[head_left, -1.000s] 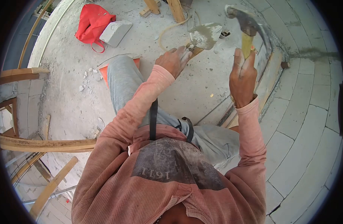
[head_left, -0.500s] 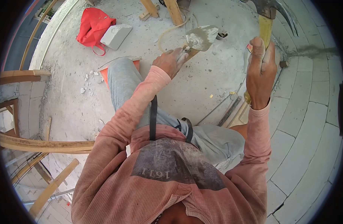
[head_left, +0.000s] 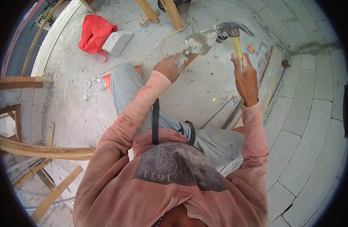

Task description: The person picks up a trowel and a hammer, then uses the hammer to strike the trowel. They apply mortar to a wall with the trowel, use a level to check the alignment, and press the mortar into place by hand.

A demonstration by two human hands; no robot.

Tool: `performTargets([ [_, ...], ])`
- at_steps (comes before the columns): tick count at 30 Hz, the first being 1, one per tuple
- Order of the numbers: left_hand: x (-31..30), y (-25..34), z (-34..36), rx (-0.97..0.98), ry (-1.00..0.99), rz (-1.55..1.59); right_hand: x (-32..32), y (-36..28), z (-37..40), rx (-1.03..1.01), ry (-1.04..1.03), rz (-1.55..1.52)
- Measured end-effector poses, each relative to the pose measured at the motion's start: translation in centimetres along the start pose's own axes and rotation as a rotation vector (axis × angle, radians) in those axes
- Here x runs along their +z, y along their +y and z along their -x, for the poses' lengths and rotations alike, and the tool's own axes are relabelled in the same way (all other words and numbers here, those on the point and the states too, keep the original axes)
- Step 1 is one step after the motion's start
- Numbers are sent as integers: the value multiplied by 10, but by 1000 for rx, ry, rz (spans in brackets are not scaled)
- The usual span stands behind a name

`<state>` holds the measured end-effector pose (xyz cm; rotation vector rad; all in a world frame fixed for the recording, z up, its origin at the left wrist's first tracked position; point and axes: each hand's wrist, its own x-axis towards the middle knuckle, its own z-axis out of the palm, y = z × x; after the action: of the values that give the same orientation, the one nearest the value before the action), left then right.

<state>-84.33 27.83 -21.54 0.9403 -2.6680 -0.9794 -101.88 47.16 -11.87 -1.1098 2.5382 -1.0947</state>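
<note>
My left hand (head_left: 170, 66) grips the wooden handle of a mortar-caked trowel (head_left: 198, 41), held out over the dusty concrete floor. My right hand (head_left: 244, 79) is wrapped around the yellow handle of a claw hammer (head_left: 231, 29). The hammer's steel head sits right beside the trowel blade, touching or nearly touching its edge. My grey trouser leg (head_left: 123, 85) stretches out below the left hand.
A red bag (head_left: 93, 32) and a grey block (head_left: 117, 41) lie on the floor at upper left. Wooden planks (head_left: 170, 13) stand at the top, timber pieces (head_left: 41, 149) at left. A white block wall (head_left: 310, 113) curves along the right.
The hammer was raised high at the right half a second ago; it has swung down and left to the trowel blade. The left hand and trowel stayed almost still.
</note>
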Motion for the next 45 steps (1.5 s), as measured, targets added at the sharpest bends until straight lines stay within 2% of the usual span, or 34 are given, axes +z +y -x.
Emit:
performTargets([
  [3, -1, 5, 2, -13, -11, 12, -14, 23, 0, 102, 133, -233],
  [6, 0, 4, 0, -7, -14, 47, -17, 32, 14, 302, 163, -528],
  [11, 10, -2, 3, -16, 11, 114, 16, 74, 48, 384, 253, -664],
  [14, 19, -11, -4, 130, 139, 67, 28, 91, 59, 429, 251, -683],
  [17, -6, 10, 6, -99, -3, 424, 31, 91, 62, 451, 235, -709],
  [20, -36, 35, 21, -83, -53, 874, 31, 89, 59, 439, 223, -741],
  [23, -67, 61, 34, -91, -245, 1248, 35, 86, 58, 396, 219, -789],
  [26, -53, 53, 36, -111, -392, 1549, 36, 82, 58, 347, 221, -803],
  [28, -9, 9, 24, -86, -705, 1782, 40, 81, 56, 316, 216, -809],
  [30, 13, -5, 15, -93, -871, 1923, 42, 80, 55, 299, 193, -795],
  [33, 16, 10, 9, -193, -770, 1986, 45, 80, 55, 276, 152, -781],
  [35, 3, 32, 11, -338, -557, 1990, 46, 81, 56, 266, 109, -771],
  [40, 10, 21, -4, -413, -604, 2066, 38, 75, 61, 226, -24, -626],
  [45, 3, 22, -10, -498, -754, 2241, 27, 41, 55, -21, -58, -257],
])
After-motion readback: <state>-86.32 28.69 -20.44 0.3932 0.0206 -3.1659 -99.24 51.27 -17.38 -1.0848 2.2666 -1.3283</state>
